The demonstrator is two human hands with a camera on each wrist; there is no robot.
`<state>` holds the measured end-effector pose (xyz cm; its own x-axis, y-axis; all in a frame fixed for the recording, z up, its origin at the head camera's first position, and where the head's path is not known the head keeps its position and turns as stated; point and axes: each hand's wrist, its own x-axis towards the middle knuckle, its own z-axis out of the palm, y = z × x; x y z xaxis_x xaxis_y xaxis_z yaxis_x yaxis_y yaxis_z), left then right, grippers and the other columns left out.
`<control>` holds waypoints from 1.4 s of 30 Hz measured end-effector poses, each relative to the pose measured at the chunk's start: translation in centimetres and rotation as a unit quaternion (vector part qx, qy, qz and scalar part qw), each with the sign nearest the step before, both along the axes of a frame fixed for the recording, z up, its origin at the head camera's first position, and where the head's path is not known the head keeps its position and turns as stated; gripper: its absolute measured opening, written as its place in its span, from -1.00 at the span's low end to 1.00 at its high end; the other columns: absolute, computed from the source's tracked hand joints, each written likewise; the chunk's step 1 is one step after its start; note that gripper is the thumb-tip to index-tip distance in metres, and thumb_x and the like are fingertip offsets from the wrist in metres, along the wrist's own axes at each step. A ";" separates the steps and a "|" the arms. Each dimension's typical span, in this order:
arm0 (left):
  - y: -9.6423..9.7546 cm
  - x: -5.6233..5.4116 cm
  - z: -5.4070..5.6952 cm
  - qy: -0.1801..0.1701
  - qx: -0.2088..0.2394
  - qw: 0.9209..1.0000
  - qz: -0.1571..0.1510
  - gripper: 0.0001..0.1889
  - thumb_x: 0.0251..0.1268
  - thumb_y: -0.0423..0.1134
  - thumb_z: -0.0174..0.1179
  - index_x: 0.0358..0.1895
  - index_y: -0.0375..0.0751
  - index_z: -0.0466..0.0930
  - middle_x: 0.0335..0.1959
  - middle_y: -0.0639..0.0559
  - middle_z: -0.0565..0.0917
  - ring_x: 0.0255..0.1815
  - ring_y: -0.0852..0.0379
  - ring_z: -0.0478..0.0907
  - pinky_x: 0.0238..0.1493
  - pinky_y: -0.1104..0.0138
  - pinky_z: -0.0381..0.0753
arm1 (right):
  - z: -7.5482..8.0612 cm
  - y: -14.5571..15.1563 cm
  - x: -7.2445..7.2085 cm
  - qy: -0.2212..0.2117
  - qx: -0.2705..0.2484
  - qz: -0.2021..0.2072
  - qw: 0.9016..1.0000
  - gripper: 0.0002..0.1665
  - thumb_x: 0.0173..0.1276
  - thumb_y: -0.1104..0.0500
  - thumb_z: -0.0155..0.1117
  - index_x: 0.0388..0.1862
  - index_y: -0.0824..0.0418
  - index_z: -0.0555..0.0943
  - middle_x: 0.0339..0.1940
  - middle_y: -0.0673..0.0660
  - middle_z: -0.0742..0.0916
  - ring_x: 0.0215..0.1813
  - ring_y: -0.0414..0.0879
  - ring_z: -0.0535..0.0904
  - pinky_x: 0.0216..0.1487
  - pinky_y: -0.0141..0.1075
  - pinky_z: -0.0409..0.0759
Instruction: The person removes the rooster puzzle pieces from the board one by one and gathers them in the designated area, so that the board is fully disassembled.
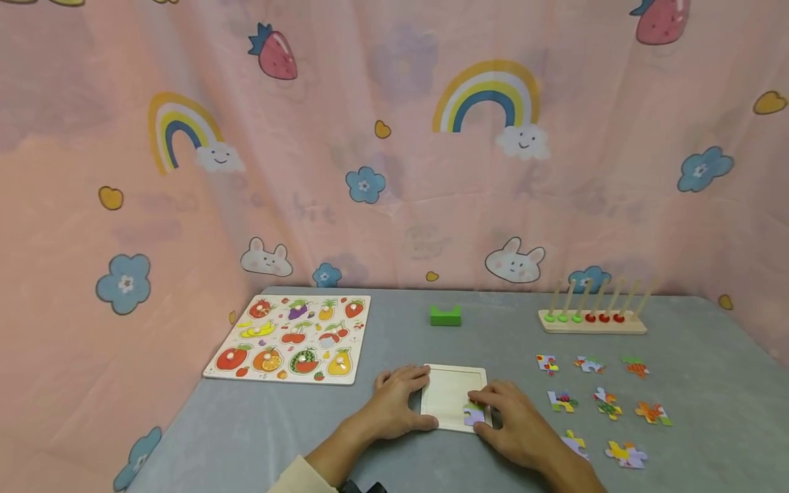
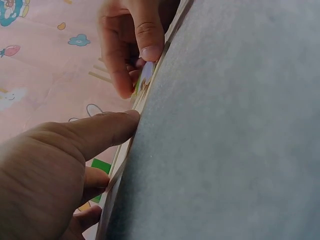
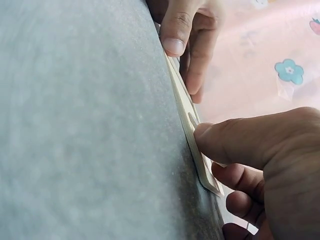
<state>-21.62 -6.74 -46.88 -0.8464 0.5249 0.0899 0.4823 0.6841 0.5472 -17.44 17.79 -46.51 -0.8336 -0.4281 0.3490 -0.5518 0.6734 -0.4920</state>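
Note:
A shallow wooden puzzle tray [image 1: 445, 390] lies on the table between the hands. My left hand [image 1: 394, 404] holds it along its left side, the thumb at the near left corner and the fingers at the far left. With thumb and fingers, my right hand [image 1: 514, 424] pinches a purple and green jigsaw piece [image 1: 472, 415] at the tray's near right corner. In the left wrist view, that jigsaw piece [image 2: 145, 75] shows slightly tilted at the tray edge, under the right fingers. In the right wrist view the right thumb hides most of it.
Several loose jigsaw pieces [image 1: 606, 404] lie in rows to the right. A fruit peg puzzle board [image 1: 290, 342] sits at the left. Behind the tray stands a green notched block [image 1: 445, 316]; a wooden peg rack [image 1: 592, 325] with green and red beads is at the back right.

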 end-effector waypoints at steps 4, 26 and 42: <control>0.0 0.1 0.0 0.001 0.001 1.000 0.000 -0.22 -0.05 0.02 0.47 0.28 -0.27 0.48 0.36 0.08 0.39 0.42 0.02 0.18 0.25 -0.14 -0.02 | 0.1 0.0 0.0 -0.032 0.004 -0.004 0.999 -0.55 0.14 0.17 0.45 0.05 0.23 0.67 -0.17 -0.16 0.54 -0.05 -0.11 0.42 -0.02 -0.01 0.43; 0.0 0.0 -0.2 0.005 0.003 1.000 0.002 -0.22 -0.07 0.00 0.48 0.29 -0.25 0.49 0.35 0.10 0.39 0.41 0.02 0.18 0.26 -0.13 -0.03 | 3.2 1.8 1.2 0.063 -0.067 0.015 0.996 -0.51 0.00 0.31 0.55 -0.01 0.24 0.69 -0.08 -0.10 0.65 -0.05 -0.12 0.55 -0.10 -0.18 0.54; 0.0 0.0 -0.1 0.004 0.003 1.000 -0.004 -0.22 -0.05 0.01 0.47 0.29 -0.25 0.48 0.36 0.09 0.39 0.41 0.01 0.18 0.26 -0.13 -0.03 | 4.4 6.1 2.8 0.124 -0.085 0.005 0.989 -0.33 -0.12 0.39 0.58 0.06 0.08 0.66 -0.01 -0.08 0.65 0.05 -0.29 0.48 0.05 -0.62 0.26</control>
